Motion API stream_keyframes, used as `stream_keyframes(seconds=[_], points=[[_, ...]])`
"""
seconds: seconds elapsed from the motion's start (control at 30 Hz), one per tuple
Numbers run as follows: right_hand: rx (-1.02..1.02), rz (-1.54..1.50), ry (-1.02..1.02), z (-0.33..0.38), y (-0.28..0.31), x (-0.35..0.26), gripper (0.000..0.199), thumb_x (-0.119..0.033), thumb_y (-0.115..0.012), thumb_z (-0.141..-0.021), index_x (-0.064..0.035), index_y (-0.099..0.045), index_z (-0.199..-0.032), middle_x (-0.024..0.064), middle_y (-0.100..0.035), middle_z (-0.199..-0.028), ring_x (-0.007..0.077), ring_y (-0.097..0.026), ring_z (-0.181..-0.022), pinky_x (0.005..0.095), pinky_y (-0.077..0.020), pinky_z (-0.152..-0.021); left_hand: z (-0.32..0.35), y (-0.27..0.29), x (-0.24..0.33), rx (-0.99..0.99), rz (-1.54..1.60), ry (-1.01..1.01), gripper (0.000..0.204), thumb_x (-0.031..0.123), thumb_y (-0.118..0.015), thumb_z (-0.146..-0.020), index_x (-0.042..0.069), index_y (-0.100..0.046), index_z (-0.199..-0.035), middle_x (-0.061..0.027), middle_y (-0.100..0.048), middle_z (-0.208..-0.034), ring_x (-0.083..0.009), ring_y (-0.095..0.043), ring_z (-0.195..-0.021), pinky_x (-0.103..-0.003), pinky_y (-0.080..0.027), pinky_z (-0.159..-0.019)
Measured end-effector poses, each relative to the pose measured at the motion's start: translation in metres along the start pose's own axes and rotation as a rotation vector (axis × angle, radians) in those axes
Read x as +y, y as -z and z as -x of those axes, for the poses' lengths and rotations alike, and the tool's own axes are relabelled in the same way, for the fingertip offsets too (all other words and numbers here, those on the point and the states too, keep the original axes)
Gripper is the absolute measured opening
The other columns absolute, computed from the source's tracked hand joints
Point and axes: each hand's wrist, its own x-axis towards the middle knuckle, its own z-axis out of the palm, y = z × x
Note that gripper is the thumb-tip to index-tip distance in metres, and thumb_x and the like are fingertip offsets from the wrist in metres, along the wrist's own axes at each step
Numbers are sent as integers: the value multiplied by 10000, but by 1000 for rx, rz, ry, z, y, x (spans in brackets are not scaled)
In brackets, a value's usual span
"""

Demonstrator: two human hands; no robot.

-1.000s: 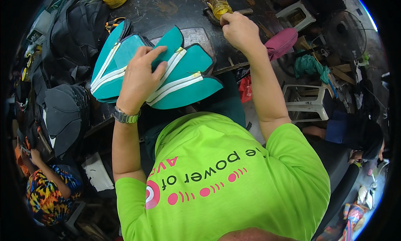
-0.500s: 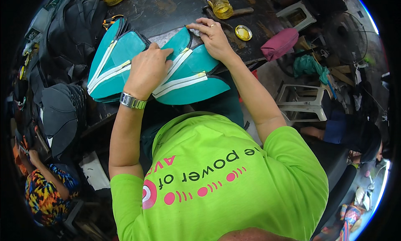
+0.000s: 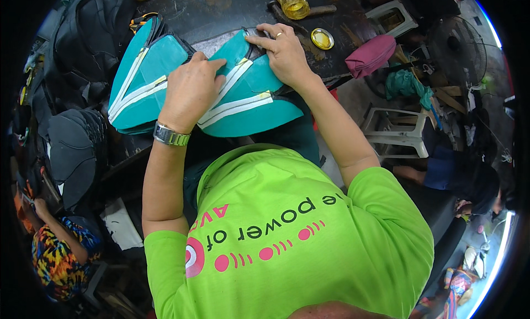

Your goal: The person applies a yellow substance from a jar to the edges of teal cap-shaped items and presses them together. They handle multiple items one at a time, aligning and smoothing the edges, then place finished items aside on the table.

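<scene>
surface: dark scuffed worktable (image 3: 221, 9), teal panels (image 3: 243, 106) at its near edge
left hand (image 3: 190, 92): fingers flat, pressing panel
right hand (image 3: 282, 53): fingertips pinching panel top
room: white stool (image 3: 397, 131) right, black bags (image 3: 88, 48) crowd left

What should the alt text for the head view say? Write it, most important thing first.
Both hands press on teal fabric panels with pale stripes on a dark worktable: the left hand lies flat, the right hand pinches the top edge. A yellow-lidded jar, a round lid and a pink pouch lie beyond.
</scene>
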Motion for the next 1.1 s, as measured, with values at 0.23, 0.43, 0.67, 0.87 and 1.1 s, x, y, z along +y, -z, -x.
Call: stream_keyframes(seconds=[0.23,0.43,0.67,0.87,1.1], points=[[60,76,151,17,10,-19,378,-19,-619,-847,-226,-795,-1109,34,-668,-1248,292,-559,-1194,417,-449,-950,0,-3,-2,30,19,-20,319,217,-706,-873,137,-754,-1178,-148,-681,-1035,-335,-707,-881,-439,-574,-796],[45,127,233,18,16,-26,370,-6,-656,-811,-223,-797,-1075,36,-672,-1195,281,-558,-1208,415,-445,-932,1,-6,-4,66,37,-33,332,203,-732,-862,118,-748,-1182,-144,-658,-973,-342,-681,-840,-431,-541,-759],[19,-132,212,11,19,-19,404,61,-630,-796,-211,-786,-1051,64,-663,-1196,287,-570,-1184,413,-454,-966,1,-2,-2,26,39,-9,321,203,-719,-863,130,-756,-1173,-146,-675,-1009,-336,-698,-865,-436,-557,-785],[79,67,49,-12,8,4,520,61,-556,-852,-261,-738,-1218,99,-617,-1320,316,-554,-1198,424,-467,-989,0,-4,-3,39,45,-14,329,211,-728,-861,134,-754,-1180,-137,-668,-995,-329,-691,-857,-427,-549,-769],[-28,162,91,-20,-3,10,531,7,-538,-898,-308,-710,-1289,95,-569,-1430,319,-513,-1263,468,-438,-1011,1,-5,-3,48,46,-5,339,210,-735,-861,128,-751,-1189,-130,-660,-985,-327,-681,-854,-426,-538,-761]])
